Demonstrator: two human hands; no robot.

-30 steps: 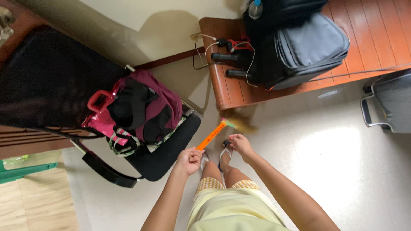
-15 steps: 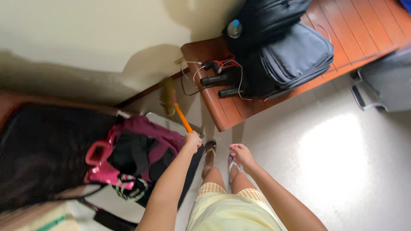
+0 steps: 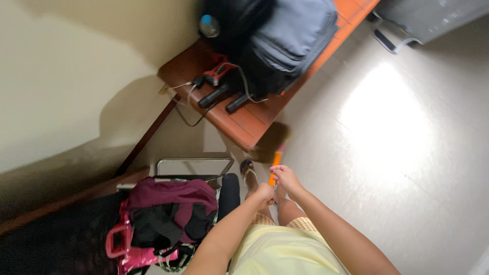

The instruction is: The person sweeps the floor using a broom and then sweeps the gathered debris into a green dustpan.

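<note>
Both hands meet low in front: left hand (image 3: pixel 265 193) fisted on the orange stick (image 3: pixel 275 165), right hand (image 3: pixel 287 177) curled beside it. Stick points toward the bench (image 3: pixel 239 119); bags (image 3: pixel 275 35) above, chair (image 3: pixel 193 168) left.

grey backpack (image 3: pixel 293 30) on wooden bench (image 3: pixel 239 119); maroon bag (image 3: pixel 170 209) on chair (image 3: pixel 193 164)

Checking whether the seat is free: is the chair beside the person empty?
No, a maroon and black bag sits on the chair, with a pink bag next to it.
</note>
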